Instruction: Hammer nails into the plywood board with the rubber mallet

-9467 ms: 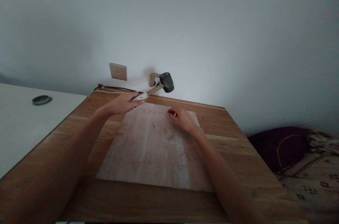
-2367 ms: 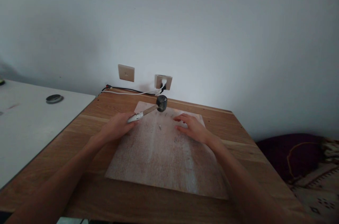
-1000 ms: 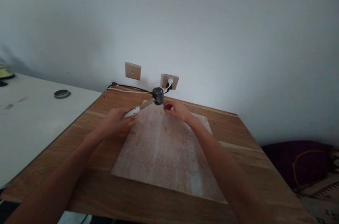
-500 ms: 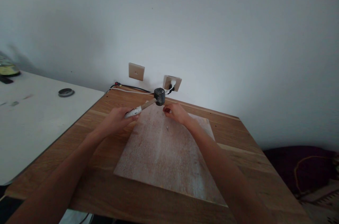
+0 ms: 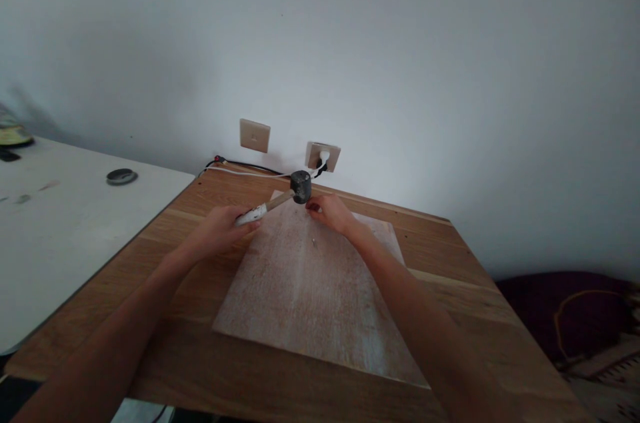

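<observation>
My left hand (image 5: 225, 230) is closed round the white-wrapped handle of a rubber mallet (image 5: 301, 187). Its black head hangs over the far part of a worn wooden board (image 5: 300, 290), just left of my right fingertips. My right hand (image 5: 331, 211) is pinched near the board's far edge; what sits between the fingertips, if anything, is hidden. A small nail-like piece (image 5: 314, 243) shows on the board, nearer to me than that hand. Beneath the board is a brown wooden table (image 5: 195, 343).
A white table (image 5: 75, 230) adjoins on the left, with a round dark lid-like disc (image 5: 121, 176) on it. Black and white cables (image 5: 245, 171) run along the wall to a socket (image 5: 323, 156) with plugs in it. Dark purple fabric (image 5: 575, 310) lies at the right.
The mallet head has dropped slightly, closer to my right fingertips. My right hand stays pinched at about the same spot on the board, and the view has shifted a little.
</observation>
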Demonstrator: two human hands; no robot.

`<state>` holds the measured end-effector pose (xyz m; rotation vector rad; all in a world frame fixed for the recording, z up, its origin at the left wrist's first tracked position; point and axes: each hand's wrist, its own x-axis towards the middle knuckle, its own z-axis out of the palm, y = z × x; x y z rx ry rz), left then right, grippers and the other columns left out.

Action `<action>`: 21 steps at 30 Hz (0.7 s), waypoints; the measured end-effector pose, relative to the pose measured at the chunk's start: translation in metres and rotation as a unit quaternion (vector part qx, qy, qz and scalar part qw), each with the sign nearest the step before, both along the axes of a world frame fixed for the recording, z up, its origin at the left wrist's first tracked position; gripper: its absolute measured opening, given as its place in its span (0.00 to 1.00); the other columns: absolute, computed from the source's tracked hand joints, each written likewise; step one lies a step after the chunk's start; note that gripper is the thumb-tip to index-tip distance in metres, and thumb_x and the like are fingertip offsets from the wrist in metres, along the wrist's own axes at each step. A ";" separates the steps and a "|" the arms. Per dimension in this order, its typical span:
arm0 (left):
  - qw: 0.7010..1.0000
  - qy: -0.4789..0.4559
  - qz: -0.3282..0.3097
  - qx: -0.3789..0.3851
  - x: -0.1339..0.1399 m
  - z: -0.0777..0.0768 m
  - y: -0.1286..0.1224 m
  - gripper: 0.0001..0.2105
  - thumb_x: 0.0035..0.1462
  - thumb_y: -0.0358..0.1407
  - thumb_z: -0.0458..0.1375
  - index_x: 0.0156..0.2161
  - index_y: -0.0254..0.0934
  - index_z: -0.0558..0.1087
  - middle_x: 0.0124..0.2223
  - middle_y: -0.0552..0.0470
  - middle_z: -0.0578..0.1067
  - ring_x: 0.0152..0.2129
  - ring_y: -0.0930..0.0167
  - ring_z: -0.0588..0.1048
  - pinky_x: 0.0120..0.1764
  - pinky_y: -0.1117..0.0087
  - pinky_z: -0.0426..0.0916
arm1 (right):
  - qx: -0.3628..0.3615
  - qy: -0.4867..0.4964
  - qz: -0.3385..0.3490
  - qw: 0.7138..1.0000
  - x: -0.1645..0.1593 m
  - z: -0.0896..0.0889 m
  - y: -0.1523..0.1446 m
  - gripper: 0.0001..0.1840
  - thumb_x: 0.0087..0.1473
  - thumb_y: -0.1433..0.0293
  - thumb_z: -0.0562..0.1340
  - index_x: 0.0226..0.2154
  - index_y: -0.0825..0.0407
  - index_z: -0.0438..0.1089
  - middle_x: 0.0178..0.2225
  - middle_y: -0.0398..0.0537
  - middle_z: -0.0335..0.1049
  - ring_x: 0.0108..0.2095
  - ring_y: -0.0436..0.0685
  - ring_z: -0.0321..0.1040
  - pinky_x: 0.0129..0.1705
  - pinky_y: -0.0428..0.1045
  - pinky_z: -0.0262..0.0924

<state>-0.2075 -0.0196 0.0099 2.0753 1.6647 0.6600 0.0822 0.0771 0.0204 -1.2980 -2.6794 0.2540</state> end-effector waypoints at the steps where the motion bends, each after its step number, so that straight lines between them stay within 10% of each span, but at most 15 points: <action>1: 1.000 0.000 0.000 -0.001 0.000 0.000 0.000 0.21 0.57 0.52 0.55 0.41 0.39 0.80 0.38 0.48 0.82 0.34 0.61 0.78 0.37 0.68 0.67 | 0.001 -0.004 -0.002 1.000 0.000 0.000 0.000 0.12 0.60 0.76 0.61 0.43 0.55 0.80 0.42 0.53 0.83 0.43 0.60 0.79 0.47 0.48 0.65; 21: 0.998 0.021 -0.059 -0.012 0.001 0.003 -0.005 0.16 0.59 0.48 0.55 0.35 0.39 0.78 0.27 0.53 0.77 0.24 0.67 0.74 0.30 0.70 0.62 | -0.001 0.072 -0.012 0.997 0.030 0.012 -0.011 0.18 0.55 0.68 0.70 0.48 0.55 0.76 0.48 0.57 0.79 0.47 0.62 0.75 0.50 0.55 0.65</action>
